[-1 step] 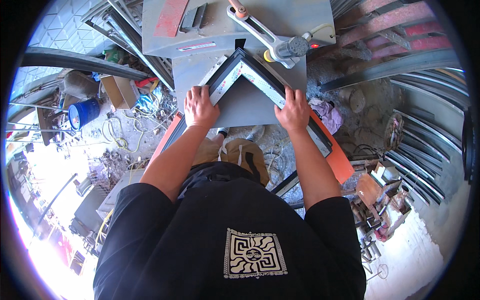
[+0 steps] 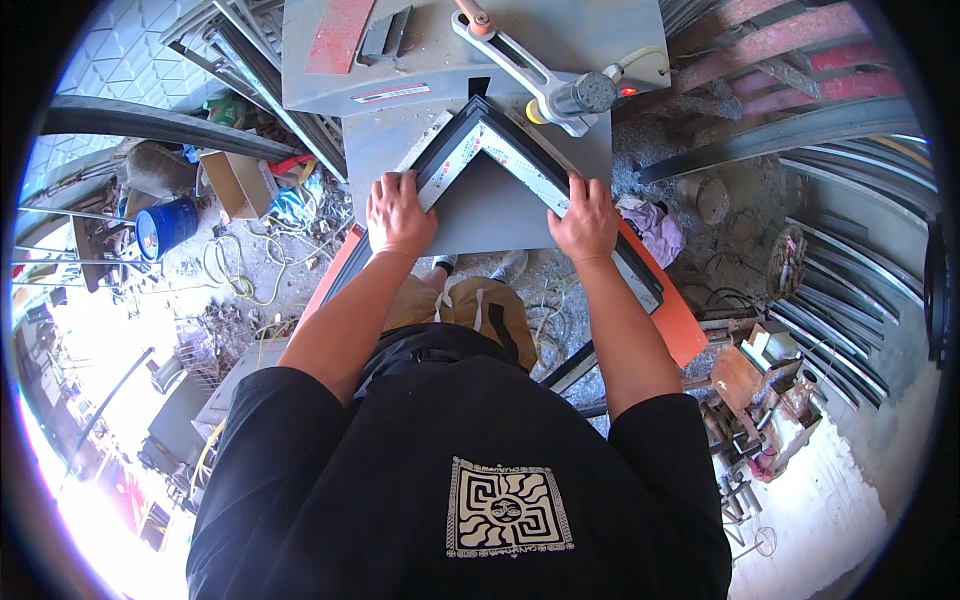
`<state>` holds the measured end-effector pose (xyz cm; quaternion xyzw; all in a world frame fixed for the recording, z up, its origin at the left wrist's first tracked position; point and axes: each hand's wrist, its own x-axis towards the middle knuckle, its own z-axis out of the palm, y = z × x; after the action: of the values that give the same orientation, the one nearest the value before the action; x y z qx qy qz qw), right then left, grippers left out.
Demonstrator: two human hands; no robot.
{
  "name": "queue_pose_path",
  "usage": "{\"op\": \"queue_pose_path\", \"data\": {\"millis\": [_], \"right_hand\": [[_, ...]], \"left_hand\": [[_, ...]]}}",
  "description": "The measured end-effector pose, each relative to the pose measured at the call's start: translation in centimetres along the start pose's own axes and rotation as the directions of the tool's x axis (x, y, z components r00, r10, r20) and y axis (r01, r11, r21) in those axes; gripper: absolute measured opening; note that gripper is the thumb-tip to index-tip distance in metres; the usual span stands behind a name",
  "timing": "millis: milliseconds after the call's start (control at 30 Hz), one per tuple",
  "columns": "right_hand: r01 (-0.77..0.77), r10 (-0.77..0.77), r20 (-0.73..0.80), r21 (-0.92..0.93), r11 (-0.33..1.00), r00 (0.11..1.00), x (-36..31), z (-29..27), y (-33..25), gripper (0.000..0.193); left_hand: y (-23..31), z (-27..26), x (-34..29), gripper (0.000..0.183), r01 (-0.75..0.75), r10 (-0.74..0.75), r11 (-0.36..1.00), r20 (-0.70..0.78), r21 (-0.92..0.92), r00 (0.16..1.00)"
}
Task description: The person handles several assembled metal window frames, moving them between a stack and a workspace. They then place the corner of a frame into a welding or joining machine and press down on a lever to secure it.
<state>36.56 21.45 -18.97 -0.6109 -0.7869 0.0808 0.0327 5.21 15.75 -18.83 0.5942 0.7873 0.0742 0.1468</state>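
You are pressing a mitred frame corner [image 2: 487,125] against the grey desk [image 2: 500,215].

Your left hand [image 2: 398,213] and right hand [image 2: 585,222] are lying flat, each on one stiff, light-looking frame leg below the lever handle [image 2: 545,80]; keep holding near the joint.

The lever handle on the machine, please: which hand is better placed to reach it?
Probably the right hand. It rests on the right frame piece just below the grey lever handle; the left hand presses the left frame piece, farther away.
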Motion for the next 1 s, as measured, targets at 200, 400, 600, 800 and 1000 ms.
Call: {"op": "queue_pose_path", "data": {"millis": [200,400,600,800,1000], "right_hand": [[-0.002,0.002,-0.028,0.003,1.0,1.0,-0.2,0.1,-0.3,0.075],[-0.013,0.013,-0.029,0.007,1.0,0.999,0.3,-0.1,-0.3,0.075],[-0.003,0.004,-0.046,0.016,1.0,0.999,0.0,-0.2,-0.2,0.078],[0.002,-0.001,-0.048,0.007,1.0,0.999,0.0,-0.3,-0.3,0.078],[-0.001,0.001,-0.044,0.013,1.0,0.999,0.3,0.0,0.0,0.077]], "left_hand": [[-0.3,-0.2,-0.1,0.062,-0.019,0.018,1.0,0.023,0.025,1.0],[0.1,-0.5,0.4,0.064,-0.023,0.023,0.999,0.014,0.03,1.0],[0.0,-0.2,0.2,0.064,-0.004,0.003,1.0,0.015,0.026,1.0],[-0.2,-0.4,0.0,0.064,-0.038,0.038,0.999,0.037,0.021,0.999],[0.8,0.2,1.6,0.066,-0.061,0.061,0.998,-0.013,-0.006,0.998]]}}
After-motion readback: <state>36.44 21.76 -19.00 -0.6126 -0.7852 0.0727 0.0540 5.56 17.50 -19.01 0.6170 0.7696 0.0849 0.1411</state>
